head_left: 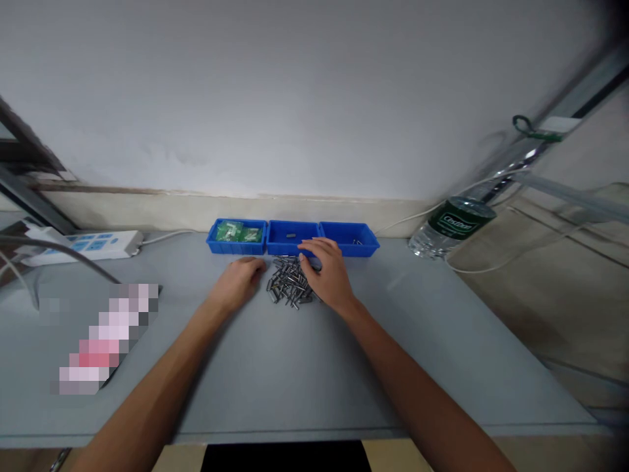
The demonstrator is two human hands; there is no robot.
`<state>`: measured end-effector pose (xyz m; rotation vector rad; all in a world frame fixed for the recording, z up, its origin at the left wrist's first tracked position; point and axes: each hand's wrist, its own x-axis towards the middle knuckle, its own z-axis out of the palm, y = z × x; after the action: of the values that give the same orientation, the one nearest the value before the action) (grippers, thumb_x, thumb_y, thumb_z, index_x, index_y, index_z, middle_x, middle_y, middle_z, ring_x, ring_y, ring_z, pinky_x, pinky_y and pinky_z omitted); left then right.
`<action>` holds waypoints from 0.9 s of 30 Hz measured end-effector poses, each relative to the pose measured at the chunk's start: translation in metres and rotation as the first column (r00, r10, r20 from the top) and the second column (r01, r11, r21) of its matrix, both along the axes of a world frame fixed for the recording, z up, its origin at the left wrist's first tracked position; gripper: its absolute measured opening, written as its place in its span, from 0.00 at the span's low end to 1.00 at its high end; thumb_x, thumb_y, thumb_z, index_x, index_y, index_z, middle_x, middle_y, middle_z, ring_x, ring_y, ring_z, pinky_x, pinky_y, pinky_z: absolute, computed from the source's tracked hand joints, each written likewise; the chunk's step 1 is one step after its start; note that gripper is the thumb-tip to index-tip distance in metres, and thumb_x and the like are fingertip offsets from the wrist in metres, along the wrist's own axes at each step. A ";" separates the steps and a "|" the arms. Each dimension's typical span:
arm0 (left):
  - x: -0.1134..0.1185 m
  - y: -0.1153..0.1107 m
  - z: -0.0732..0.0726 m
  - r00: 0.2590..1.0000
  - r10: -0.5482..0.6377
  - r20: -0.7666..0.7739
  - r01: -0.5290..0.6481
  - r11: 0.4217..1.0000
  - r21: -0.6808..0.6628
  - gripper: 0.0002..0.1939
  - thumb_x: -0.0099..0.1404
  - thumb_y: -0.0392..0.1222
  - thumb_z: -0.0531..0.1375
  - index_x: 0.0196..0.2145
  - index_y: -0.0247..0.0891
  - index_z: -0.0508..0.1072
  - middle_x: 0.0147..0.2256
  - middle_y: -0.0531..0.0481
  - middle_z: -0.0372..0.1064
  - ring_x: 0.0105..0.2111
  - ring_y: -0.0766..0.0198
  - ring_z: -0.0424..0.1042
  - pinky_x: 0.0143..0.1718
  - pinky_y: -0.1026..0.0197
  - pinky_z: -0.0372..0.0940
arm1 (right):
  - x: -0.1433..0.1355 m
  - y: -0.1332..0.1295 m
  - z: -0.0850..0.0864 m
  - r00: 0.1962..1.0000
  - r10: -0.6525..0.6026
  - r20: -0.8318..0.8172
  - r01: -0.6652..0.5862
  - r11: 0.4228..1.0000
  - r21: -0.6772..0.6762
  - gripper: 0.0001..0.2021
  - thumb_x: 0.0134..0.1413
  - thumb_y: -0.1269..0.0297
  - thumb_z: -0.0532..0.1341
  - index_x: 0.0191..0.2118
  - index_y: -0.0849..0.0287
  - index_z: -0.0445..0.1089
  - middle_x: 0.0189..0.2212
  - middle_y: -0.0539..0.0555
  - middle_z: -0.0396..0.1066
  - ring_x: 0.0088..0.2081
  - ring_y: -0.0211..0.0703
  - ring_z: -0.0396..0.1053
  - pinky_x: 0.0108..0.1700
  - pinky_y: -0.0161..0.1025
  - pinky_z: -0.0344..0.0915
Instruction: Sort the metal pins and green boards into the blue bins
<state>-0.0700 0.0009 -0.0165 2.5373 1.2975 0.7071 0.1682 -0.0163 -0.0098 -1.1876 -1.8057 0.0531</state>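
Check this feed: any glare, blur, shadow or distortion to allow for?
Head view: soft shadow along the left forearm; head view: glints on the slanting post at right; head view: the bottle tilts outward, perhaps from wide-lens stretch; head view: a pixelated patch hides something at left; head view: the metal pile is too fine to count.

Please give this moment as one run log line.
left hand: beside metal pin pile | right hand: over pile's right side | three blue bins: in row behind pile
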 end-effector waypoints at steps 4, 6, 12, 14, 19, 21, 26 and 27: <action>0.002 0.001 -0.001 0.973 -0.018 0.230 0.019 1.000 0.000 0.11 0.61 0.28 0.57 0.40 0.40 0.71 0.37 0.47 0.74 0.35 0.60 0.75 0.40 0.55 0.74 | -0.004 -0.003 0.002 0.994 0.059 -0.087 -0.066 0.995 -0.075 0.11 0.63 0.65 0.58 0.45 0.54 0.77 0.44 0.56 0.81 0.48 0.50 0.76 0.56 0.51 0.71; 0.006 0.000 0.000 0.924 -0.053 0.377 0.059 0.998 -0.003 0.10 0.62 0.30 0.59 0.41 0.39 0.71 0.40 0.47 0.72 0.37 0.61 0.76 0.42 0.55 0.76 | -0.005 -0.003 0.000 0.979 0.113 -0.167 -0.140 0.977 -0.160 0.11 0.62 0.65 0.59 0.46 0.54 0.77 0.41 0.55 0.81 0.42 0.48 0.78 0.49 0.47 0.74; 0.020 -0.010 0.011 0.823 -0.130 0.553 0.143 0.989 0.019 0.05 0.67 0.39 0.64 0.41 0.38 0.73 0.40 0.47 0.71 0.38 0.62 0.76 0.46 0.54 0.78 | -0.009 -0.002 -0.006 0.843 0.272 -0.463 -0.473 0.786 -0.398 0.14 0.55 0.59 0.67 0.48 0.53 0.77 0.32 0.51 0.81 0.33 0.44 0.78 0.39 0.42 0.75; 0.022 -0.012 0.012 0.820 -0.148 0.552 0.151 0.988 0.041 0.05 0.67 0.39 0.65 0.40 0.38 0.74 0.39 0.47 0.71 0.39 0.61 0.76 0.46 0.54 0.78 | -0.010 -0.001 -0.008 0.774 0.276 -0.569 -0.560 0.717 -0.414 0.14 0.54 0.57 0.69 0.45 0.53 0.78 0.31 0.51 0.80 0.32 0.44 0.78 0.38 0.42 0.75; 0.024 -0.012 0.005 0.875 -0.116 0.469 0.096 0.993 0.068 0.11 0.69 0.39 0.63 0.48 0.38 0.74 0.45 0.43 0.74 0.42 0.59 0.78 0.48 0.51 0.78 | -0.009 0.003 -0.011 0.781 0.204 -0.590 -0.518 0.739 -0.430 0.10 0.53 0.57 0.69 0.40 0.54 0.80 0.31 0.52 0.81 0.31 0.44 0.78 0.38 0.43 0.76; 0.022 -0.010 0.001 0.944 -0.092 0.318 0.074 0.995 0.067 0.16 0.70 0.35 0.58 0.54 0.39 0.72 0.49 0.41 0.76 0.47 0.55 0.78 0.53 0.46 0.75 | -0.006 0.004 -0.010 0.865 0.166 -0.474 -0.377 0.839 -0.394 0.09 0.56 0.61 0.66 0.42 0.54 0.80 0.34 0.53 0.81 0.35 0.46 0.78 0.42 0.45 0.76; 0.017 -0.005 -0.011 0.986 -0.157 0.058 0.152 0.985 0.087 0.28 0.65 0.24 0.53 0.61 0.39 0.70 0.57 0.40 0.74 0.62 0.51 0.69 0.63 0.42 0.67 | 0.003 0.005 -0.007 0.999 -0.009 -0.040 0.005 0.994 -0.110 0.21 0.62 0.67 0.60 0.59 0.53 0.74 0.50 0.57 0.79 0.55 0.55 0.70 0.60 0.56 0.67; 0.017 -0.004 -0.013 0.987 -0.158 0.036 0.154 0.984 0.092 0.30 0.64 0.24 0.53 0.61 0.39 0.70 0.57 0.40 0.73 0.63 0.51 0.67 0.64 0.42 0.66 | 0.005 0.005 -0.008 0.999 -0.044 0.016 0.045 0.995 -0.084 0.23 0.62 0.66 0.59 0.62 0.54 0.72 0.53 0.58 0.78 0.57 0.57 0.68 0.62 0.59 0.65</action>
<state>-0.0529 -0.0031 -0.0293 2.6419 1.0620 0.7982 0.1728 -0.0113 -0.0181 -1.2901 -1.8040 0.0962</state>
